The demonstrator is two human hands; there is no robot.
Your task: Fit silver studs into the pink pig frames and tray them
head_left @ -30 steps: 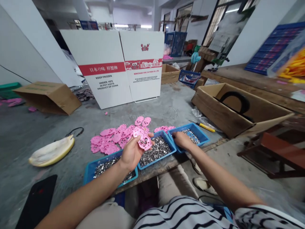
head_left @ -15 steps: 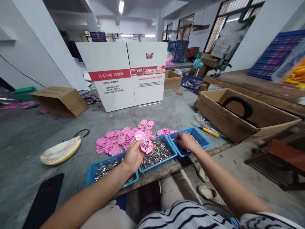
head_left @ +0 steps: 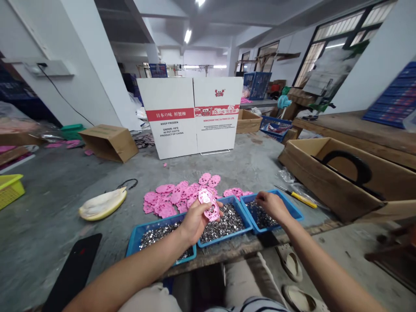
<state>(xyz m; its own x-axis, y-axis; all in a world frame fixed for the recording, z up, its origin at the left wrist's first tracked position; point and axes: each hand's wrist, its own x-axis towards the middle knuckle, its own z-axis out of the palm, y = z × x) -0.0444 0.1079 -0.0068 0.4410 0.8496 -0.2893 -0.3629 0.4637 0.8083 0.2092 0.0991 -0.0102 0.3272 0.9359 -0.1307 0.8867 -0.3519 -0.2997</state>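
Observation:
My left hand (head_left: pixel 196 220) is closed round a pink plastic piece (head_left: pixel 209 205) with small metal bits set in it, held over the middle blue tray (head_left: pixel 242 223). My right hand (head_left: pixel 272 205) reaches into the right blue tray (head_left: pixel 295 211), fingers bent down among the small shiny metal parts; what they pinch is too small to see. A third blue tray (head_left: pixel 134 239) of the same parts lies under my left forearm. A pile of pink pieces (head_left: pixel 169 201) lies just behind the trays.
A white carton (head_left: pixel 194 115) stands at the back. An open brown box (head_left: pixel 338 178) with a black ring sits on the right, a yellow-handled tool (head_left: pixel 297 196) beside it. At left lie a yellowish peel (head_left: pixel 102 204), a black phone (head_left: pixel 73 268), a cardboard box (head_left: pixel 108 142) and a yellow basket (head_left: pixel 10 189).
The camera has tilted up and swung left. My right hand has stayed in the right tray, shifting slightly over the parts. My left hand still holds the pink piece.

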